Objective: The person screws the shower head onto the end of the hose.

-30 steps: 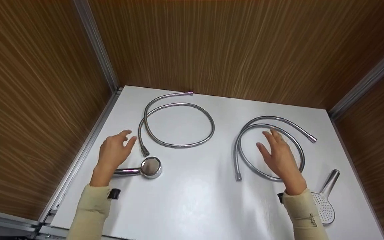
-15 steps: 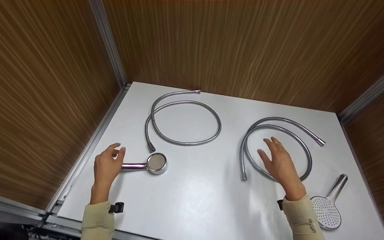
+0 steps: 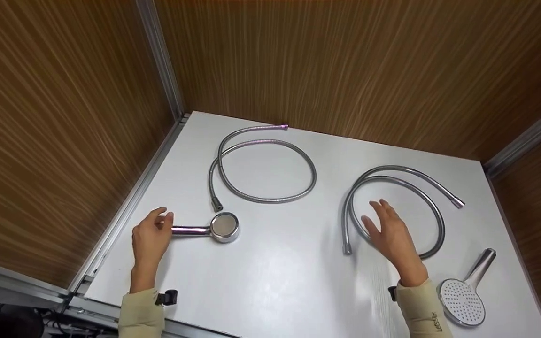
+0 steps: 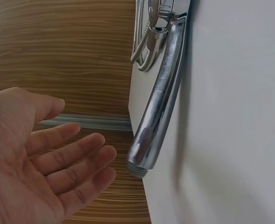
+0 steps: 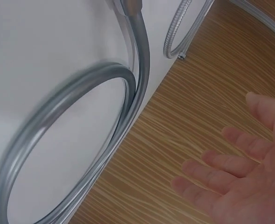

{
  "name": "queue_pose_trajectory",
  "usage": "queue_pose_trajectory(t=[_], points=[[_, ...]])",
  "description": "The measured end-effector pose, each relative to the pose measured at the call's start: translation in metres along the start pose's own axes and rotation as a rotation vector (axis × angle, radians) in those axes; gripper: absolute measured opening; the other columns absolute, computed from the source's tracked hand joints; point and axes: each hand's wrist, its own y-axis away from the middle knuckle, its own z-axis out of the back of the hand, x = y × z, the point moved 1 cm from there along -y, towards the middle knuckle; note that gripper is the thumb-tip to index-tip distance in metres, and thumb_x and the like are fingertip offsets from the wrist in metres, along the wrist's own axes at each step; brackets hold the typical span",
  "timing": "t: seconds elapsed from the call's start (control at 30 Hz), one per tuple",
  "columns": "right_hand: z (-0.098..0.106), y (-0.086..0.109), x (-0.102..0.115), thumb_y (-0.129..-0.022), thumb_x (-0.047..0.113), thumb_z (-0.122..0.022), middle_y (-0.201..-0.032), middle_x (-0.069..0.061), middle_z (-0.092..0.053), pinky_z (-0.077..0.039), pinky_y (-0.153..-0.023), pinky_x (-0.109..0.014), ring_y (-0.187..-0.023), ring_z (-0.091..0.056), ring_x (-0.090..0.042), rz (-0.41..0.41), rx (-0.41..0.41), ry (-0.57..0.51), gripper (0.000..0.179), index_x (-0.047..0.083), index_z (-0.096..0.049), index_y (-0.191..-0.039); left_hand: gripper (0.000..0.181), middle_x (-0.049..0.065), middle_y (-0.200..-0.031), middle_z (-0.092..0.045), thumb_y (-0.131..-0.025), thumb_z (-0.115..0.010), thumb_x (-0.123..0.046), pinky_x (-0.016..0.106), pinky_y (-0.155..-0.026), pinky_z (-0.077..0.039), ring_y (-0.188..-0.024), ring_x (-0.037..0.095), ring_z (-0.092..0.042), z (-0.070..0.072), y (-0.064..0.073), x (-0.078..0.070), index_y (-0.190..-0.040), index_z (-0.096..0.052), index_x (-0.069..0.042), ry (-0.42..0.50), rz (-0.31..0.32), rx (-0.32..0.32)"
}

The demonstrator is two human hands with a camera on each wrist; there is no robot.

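Note:
My left hand (image 3: pixel 150 237) hovers at the handle end of a chrome handheld shower head (image 3: pixel 224 226). In the left wrist view that hand's relaxed fingers (image 4: pixel 81 158) hold nothing, apart from the chrome handle (image 4: pixel 161 93) and its threaded end (image 4: pixel 137 170). Over a coiled smooth grey shower hose (image 3: pixel 345 220) is my right hand (image 3: pixel 392 237). Seen from the right wrist, its fingers (image 5: pixel 209 177) are spread loosely, away from the smooth hose (image 5: pixel 143 51). A second shower head (image 3: pixel 462 302), with a white dotted face, lies by the right sleeve.
Behind the left shower head lies a looped ribbed metal hose (image 3: pixel 270 200), one end close to the head. A white tabletop (image 3: pixel 270 281) carries everything. Wood-patterned panels (image 3: pixel 327 65) enclose the back and sides, with metal rails (image 3: pixel 160 61) at the corners.
My left hand has drawn back and down toward the handle end of the left shower head. The right hand stays over its hose. The whole scene shifts rightward in the head view.

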Motion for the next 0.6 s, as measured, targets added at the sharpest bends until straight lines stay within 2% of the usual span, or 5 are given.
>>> queue_pose_trajectory(t=[0.13, 0.33, 0.47, 0.6], points=[[-0.002, 0.000, -0.003, -0.107, 0.021, -0.063, -0.157, -0.039, -0.041, -0.035, -0.115, -0.073, -0.144, -0.040, -0.060, -0.031, 0.031, -0.004, 0.052, -0.006, -0.050, -0.149, 0.032, 0.024, -0.104, -0.078, -0.102, -0.067, -0.020, 0.055, -0.078, -0.057, -0.089, 0.039, -0.076, -0.004, 0.002, 0.001, -0.125, -0.073, 0.002, -0.006, 0.028, -0.043], [-0.007, 0.001, -0.006, -0.106, 0.021, -0.064, -0.156, -0.040, -0.042, -0.036, -0.115, -0.073, -0.144, -0.041, -0.059, -0.041, 0.035, -0.008, 0.052, -0.006, -0.050, -0.148, 0.031, 0.025, -0.104, -0.078, -0.102, -0.067, -0.019, 0.057, -0.079, -0.058, -0.091, 0.040, -0.076, -0.009, 0.004, 0.004, -0.122, -0.073, 0.003, -0.013, 0.043, -0.057], [-0.011, 0.003, -0.006, -0.106, 0.022, -0.064, -0.156, -0.040, -0.042, -0.035, -0.116, -0.073, -0.144, -0.041, -0.059, -0.042, 0.053, -0.013, 0.052, -0.006, -0.050, -0.148, 0.030, 0.025, -0.099, -0.078, -0.101, -0.067, -0.018, 0.057, -0.077, -0.057, -0.088, 0.040, -0.075, -0.009, 0.006, 0.006, -0.120, -0.073, 0.004, -0.049, 0.018, -0.045], [-0.014, 0.003, -0.008, -0.107, 0.022, -0.063, -0.156, -0.040, -0.040, -0.034, -0.116, -0.073, -0.145, -0.039, -0.060, -0.044, 0.070, -0.020, 0.052, -0.006, -0.050, -0.149, 0.029, 0.026, -0.099, -0.078, -0.100, -0.068, -0.015, 0.057, -0.075, -0.057, -0.087, 0.041, -0.075, -0.010, 0.007, 0.009, -0.119, -0.073, 0.006, -0.097, -0.020, -0.006]])
